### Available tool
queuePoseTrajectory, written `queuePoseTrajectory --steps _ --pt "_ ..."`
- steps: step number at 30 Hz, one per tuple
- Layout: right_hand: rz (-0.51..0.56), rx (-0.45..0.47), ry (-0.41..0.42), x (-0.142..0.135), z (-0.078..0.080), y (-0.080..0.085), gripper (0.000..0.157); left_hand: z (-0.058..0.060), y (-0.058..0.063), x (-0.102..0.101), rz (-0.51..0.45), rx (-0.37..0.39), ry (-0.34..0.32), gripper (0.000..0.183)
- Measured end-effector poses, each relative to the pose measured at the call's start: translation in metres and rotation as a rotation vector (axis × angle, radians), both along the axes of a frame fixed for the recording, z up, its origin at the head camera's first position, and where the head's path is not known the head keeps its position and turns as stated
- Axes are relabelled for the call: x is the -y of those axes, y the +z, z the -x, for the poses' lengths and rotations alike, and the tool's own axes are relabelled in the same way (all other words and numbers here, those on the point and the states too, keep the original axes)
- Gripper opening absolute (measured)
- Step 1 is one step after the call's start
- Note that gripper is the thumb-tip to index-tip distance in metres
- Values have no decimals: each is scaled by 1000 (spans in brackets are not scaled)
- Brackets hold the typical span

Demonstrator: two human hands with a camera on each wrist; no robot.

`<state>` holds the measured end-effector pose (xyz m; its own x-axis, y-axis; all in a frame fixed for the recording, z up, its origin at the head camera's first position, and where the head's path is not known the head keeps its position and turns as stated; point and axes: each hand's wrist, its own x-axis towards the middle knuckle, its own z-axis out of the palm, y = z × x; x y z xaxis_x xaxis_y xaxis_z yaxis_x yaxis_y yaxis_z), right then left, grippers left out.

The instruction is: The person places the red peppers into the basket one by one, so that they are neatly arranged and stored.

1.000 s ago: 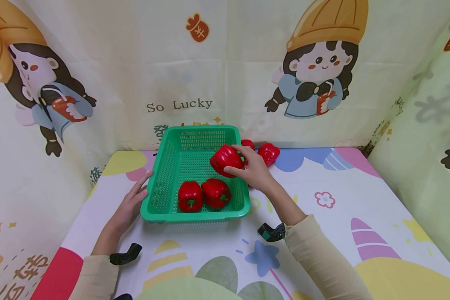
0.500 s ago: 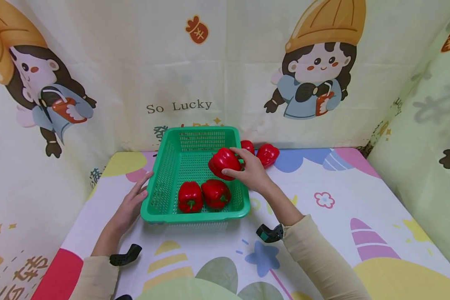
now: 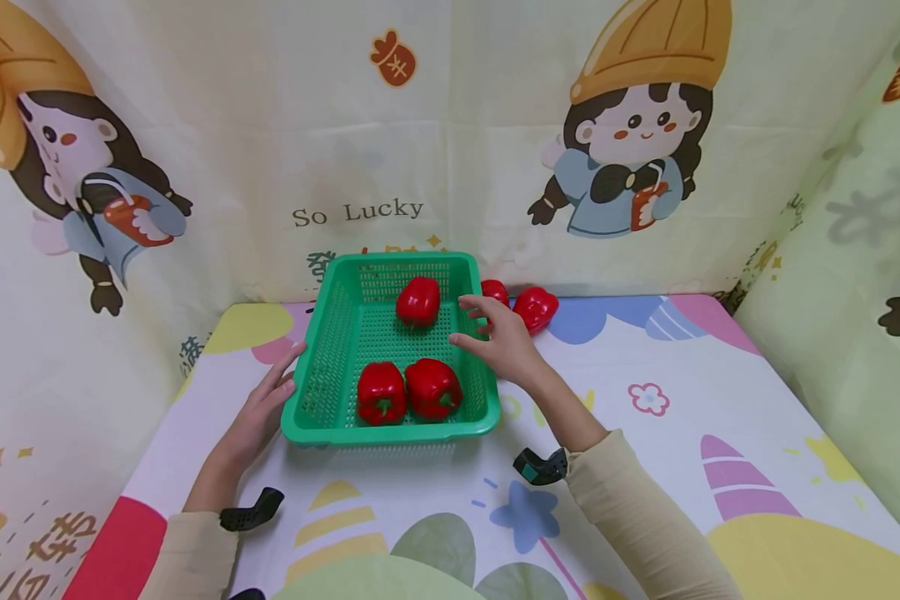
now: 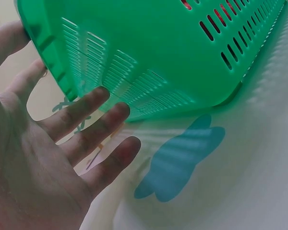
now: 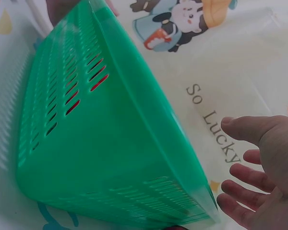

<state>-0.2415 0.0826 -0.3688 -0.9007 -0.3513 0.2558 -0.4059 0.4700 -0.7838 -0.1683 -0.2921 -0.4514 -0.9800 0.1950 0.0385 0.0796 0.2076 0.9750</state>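
A green plastic basket (image 3: 390,434) stands on the table with three red bell peppers inside. One bell pepper (image 3: 417,302) lies near its back wall; another bell pepper (image 3: 381,392) and its neighbour (image 3: 432,389) sit side by side at the front. My left hand (image 3: 261,414) rests against the basket's left side, and the left wrist view shows its fingers (image 4: 110,165) spread and straight. Over the basket's right rim hovers my right hand (image 3: 504,340), thumb and fingers apart with nothing between them. In the right wrist view this hand (image 5: 269,172) is beside the rim.
Behind my right hand, outside the basket, lie a red bell pepper (image 3: 536,309) and a partly hidden bell pepper (image 3: 495,291). A printed cloth (image 3: 615,467) covers the table. Behind it hangs a patterned curtain (image 3: 480,167).
My right hand has let go of the bell pepper it held; that pepper has moved back and left, into the basket's rear. The left hand has stayed in place.
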Motion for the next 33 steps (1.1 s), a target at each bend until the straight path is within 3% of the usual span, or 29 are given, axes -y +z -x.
queuePoseTrajectory --steps 33 --pt "-26 6 -55 -24 -1 -2 61 0 2 -1 -15 -6 -9 55"
